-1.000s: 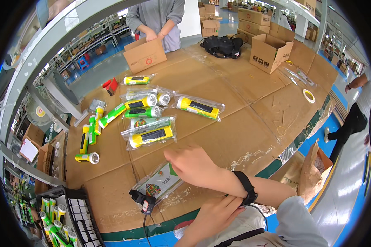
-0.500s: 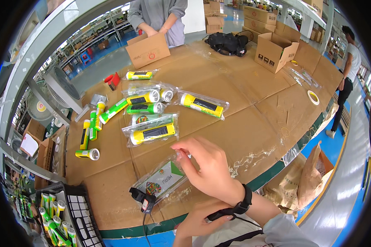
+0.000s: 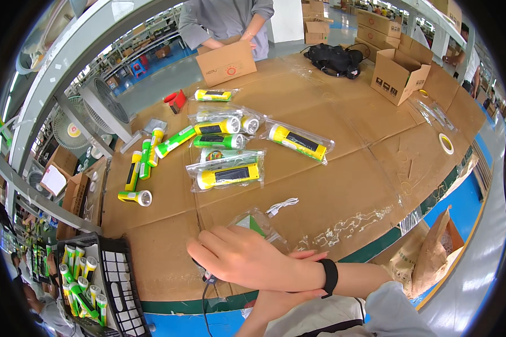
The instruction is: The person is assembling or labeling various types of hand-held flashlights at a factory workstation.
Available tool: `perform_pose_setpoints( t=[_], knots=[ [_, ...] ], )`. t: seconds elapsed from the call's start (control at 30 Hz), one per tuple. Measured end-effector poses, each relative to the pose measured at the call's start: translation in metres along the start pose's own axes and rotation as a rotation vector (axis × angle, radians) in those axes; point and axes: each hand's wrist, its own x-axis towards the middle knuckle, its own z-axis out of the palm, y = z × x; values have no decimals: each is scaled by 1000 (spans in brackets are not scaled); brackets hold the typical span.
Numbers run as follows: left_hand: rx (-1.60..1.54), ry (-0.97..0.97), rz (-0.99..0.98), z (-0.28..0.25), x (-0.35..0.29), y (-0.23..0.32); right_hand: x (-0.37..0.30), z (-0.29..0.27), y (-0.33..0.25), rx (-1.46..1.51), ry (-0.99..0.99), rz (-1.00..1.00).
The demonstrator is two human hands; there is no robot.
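My right hand reaches left across the near edge of the table, fingers curled downward with their tips hidden. Under it, a small black device with a cable shows only in part; whether I grip it is hidden. A clear bag with a green-and-white card lies partly covered by that hand. My left hand is wrapped around my right wrist, beside the black wristband. Just beyond lies a coiled white cable. Farther off is a bagged yellow flashlight.
Several yellow and green flashlights lie left of centre, some bagged. A black crate of flashlights stands lower left. Across the table a person holds a cardboard box. An open carton, black bag and tape roll are to the right.
My right hand has moved left and down over the black device, uncovering the white cable. My left hand now wraps the right wrist. The view has shifted, and a person at far right has moved.
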Motion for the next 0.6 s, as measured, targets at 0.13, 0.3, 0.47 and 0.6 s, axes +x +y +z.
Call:
perform_pose_setpoints(
  t=[0.13, 0.3, 0.47, 0.6],
  knots=[
    [137, -10, -5, 2, 1, -5, -6, 11, 5, 414, -122, 262],
    [106, -37, -196, 3, -3, -7, -8, 9, 17, 1702, -366, 859],
    [342, 339, -17, -30, -19, 14, -20, -2, 47, 1917, -140, 1037],
    [456, 805, 634, -62, -89, 84, -34, -27, 50, 728, 141, 604]
  ],
)
